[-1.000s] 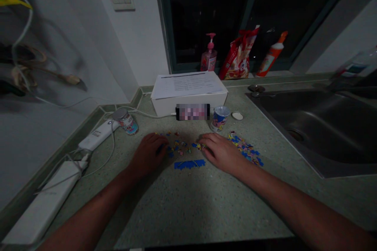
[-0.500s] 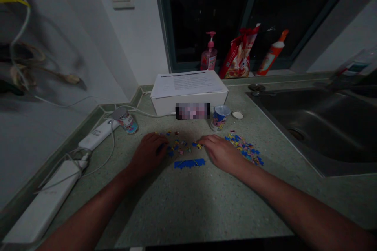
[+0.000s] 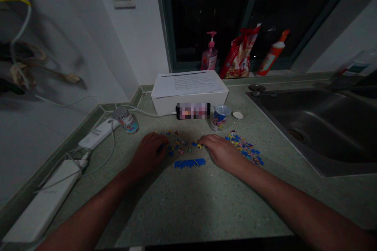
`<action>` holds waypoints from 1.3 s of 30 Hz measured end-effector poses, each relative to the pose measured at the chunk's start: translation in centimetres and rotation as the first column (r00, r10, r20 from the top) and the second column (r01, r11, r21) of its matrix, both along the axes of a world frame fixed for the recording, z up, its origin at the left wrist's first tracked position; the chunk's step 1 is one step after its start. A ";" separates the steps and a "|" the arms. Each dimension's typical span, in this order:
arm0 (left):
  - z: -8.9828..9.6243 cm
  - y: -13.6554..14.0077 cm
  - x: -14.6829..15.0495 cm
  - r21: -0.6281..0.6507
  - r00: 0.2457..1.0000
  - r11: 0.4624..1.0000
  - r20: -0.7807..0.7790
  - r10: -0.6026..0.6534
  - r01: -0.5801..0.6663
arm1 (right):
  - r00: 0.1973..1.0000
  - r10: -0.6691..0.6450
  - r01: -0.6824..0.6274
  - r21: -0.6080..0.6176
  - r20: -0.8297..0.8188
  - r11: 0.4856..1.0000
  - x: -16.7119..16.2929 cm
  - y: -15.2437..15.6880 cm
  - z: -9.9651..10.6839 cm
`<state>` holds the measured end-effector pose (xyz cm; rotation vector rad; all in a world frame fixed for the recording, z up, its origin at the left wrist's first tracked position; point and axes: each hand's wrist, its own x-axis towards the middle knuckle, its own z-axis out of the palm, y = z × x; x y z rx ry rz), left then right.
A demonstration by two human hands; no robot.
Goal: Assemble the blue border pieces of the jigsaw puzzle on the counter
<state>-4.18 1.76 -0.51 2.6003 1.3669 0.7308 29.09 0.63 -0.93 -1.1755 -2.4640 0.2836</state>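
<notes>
My left hand rests on the counter with bent fingers and a gap between fingers and thumb. It is at the left edge of several scattered jigsaw puzzle pieces. My right hand lies opposite, its fingers closed down at a small blue and yellow puzzle piece; the fingertips partly hide it. Between the hands and nearer to me is a joined blue puzzle strip with thin yellow lines. A heap of loose pieces spreads just right of my right hand.
Behind the pieces, a phone leans on a white box. A printed cup and a round lid stand right of it, a lidded jar left. Power strips with cables lie left; a sink is right.
Both hands stay almost where they were, by the same puzzle pieces. The blurred picture on the phone screen differs. The view has shifted very slightly.
</notes>
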 end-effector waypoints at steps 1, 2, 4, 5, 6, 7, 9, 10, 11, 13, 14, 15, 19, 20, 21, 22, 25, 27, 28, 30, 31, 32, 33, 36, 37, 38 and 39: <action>0.0 0.0 0.0 0.000 1.000 1.000 0.000 -0.002 0.002 | 1.000 -0.002 0.002 0.003 0.003 1.000 0.0 0.0 0.0; 0.0 0.0 0.0 0.003 1.000 1.000 0.001 -0.004 0.004 | 1.000 -0.004 0.004 0.007 0.006 1.000 0.0 0.0 0.0; 0.0 0.0 0.0 0.011 1.000 1.000 0.002 -0.008 0.008 | 1.000 -0.002 0.002 0.018 0.010 1.000 0.0 0.0 -0.1; 0.1 0.0 0.0 0.015 1.000 1.000 0.002 -0.011 0.011 | 1.000 0.001 -0.001 0.022 0.008 1.000 0.0 0.1 -0.2; 0.1 0.1 0.0 0.018 1.000 1.000 0.002 -0.014 0.014 | 1.000 0.005 -0.005 0.025 0.004 1.000 0.0 0.1 -0.2; 0.1 0.1 0.0 0.018 1.000 1.000 0.002 -0.017 0.017 | 1.000 0.008 -0.008 0.027 0.000 1.000 0.0 0.1 -0.3; 0.1 0.1 0.0 0.012 1.000 1.000 0.000 -0.022 0.022 | 1.000 0.010 -0.010 0.030 -0.003 1.000 0.0 0.1 -0.3; 0.2 0.1 0.0 0.009 1.000 1.000 -0.002 -0.022 0.022 | 1.000 0.005 -0.005 0.031 0.001 1.000 0.0 0.1 -0.3; 0.2 0.0 0.0 0.008 1.000 1.000 -0.003 -0.020 0.020 | 1.000 -0.003 0.002 0.034 0.010 0.999 0.0 0.1 -0.3; 0.2 0.0 0.0 0.014 1.000 1.000 -0.002 -0.012 0.012 | 0.999 -0.020 0.019 0.041 0.031 0.999 0.0 0.1 -0.3; 0.1 0.0 0.0 0.018 1.000 1.000 -0.003 -0.010 0.010 | 0.999 -0.026 0.024 0.044 0.040 0.999 0.0 0.1 -0.2; 0.1 0.0 0.0 0.019 1.000 1.000 -0.004 -0.010 0.010 | 0.999 -0.028 0.026 0.046 0.046 0.999 0.0 0.1 -0.2; 0.1 0.0 0.1 0.001 1.000 1.000 -0.013 -0.002 0.002 | 0.998 -0.034 0.031 0.046 0.051 0.998 0.0 0.1 0.0; 0.1 0.0 0.1 -0.003 1.000 1.000 -0.013 0.002 -0.003 | 0.998 -0.035 0.032 0.045 0.050 0.998 0.0 0.1 0.1; 0.1 0.0 0.1 -0.007 1.000 1.000 -0.012 0.007 -0.007 | 0.998 -0.034 0.032 0.043 0.051 0.999 0.0 0.0 0.2; 0.1 0.0 0.1 -0.008 1.000 1.000 -0.012 0.008 -0.008 | 0.998 -0.033 0.031 0.040 0.054 0.999 0.0 0.0 0.3; 0.0 0.1 0.0 -0.006 1.000 1.000 -0.006 0.009 -0.010 | 0.997 -0.038 0.036 0.033 0.065 0.999 -0.1 0.0 0.5; 0.0 0.1 0.0 -0.010 1.000 1.000 -0.003 0.015 -0.015 | 0.996 -0.048 0.045 0.034 0.073 0.998 -0.1 0.0 0.5; 0.0 0.1 0.0 -0.012 1.000 1.000 0.000 0.018 -0.018 | 0.996 -0.053 0.050 0.037 0.076 0.998 -0.1 0.0 0.5; 0.0 0.1 0.0 -0.011 1.000 1.000 0.001 0.022 -0.022 | 0.994 -0.062 0.059 0.044 0.085 0.997 -0.2 0.0 0.5; 0.1 0.0 0.0 -0.007 1.000 1.000 0.001 0.022 -0.022 | 0.994 -0.066 0.062 0.047 0.090 0.997 -0.2 0.0 0.5; 0.1 0.0 0.0 -0.002 1.000 1.000 0.001 0.022 -0.022 | 0.993 -0.069 0.065 0.049 0.096 0.997 -0.2 -0.1 0.5; 0.0 0.0 0.0 0.004 1.000 1.000 0.002 0.022 -0.022 | 0.992 -0.072 0.068 0.050 0.102 0.996 -0.2 -0.1 0.5; 0.0 0.0 0.1 0.014 1.000 1.000 0.006 0.018 -0.018 | 0.989 -0.079 0.073 0.055 0.122 0.996 -0.3 -0.1 0.5; 0.0 0.0 0.1 0.016 1.000 1.000 0.005 0.017 -0.017 | 0.988 -0.082 0.075 0.057 0.128 0.996 -0.3 -0.1 0.5; -0.1 0.0 0.1 0.017 1.000 1.000 0.001 0.017 -0.017 | 0.987 -0.085 0.078 0.058 0.134 0.995 -0.3 -0.2 0.5; -0.1 0.0 0.1 0.019 1.000 1.000 -0.003 0.017 -0.017 | 0.986 -0.089 0.081 0.060 0.140 0.995 -0.3 -0.2 0.5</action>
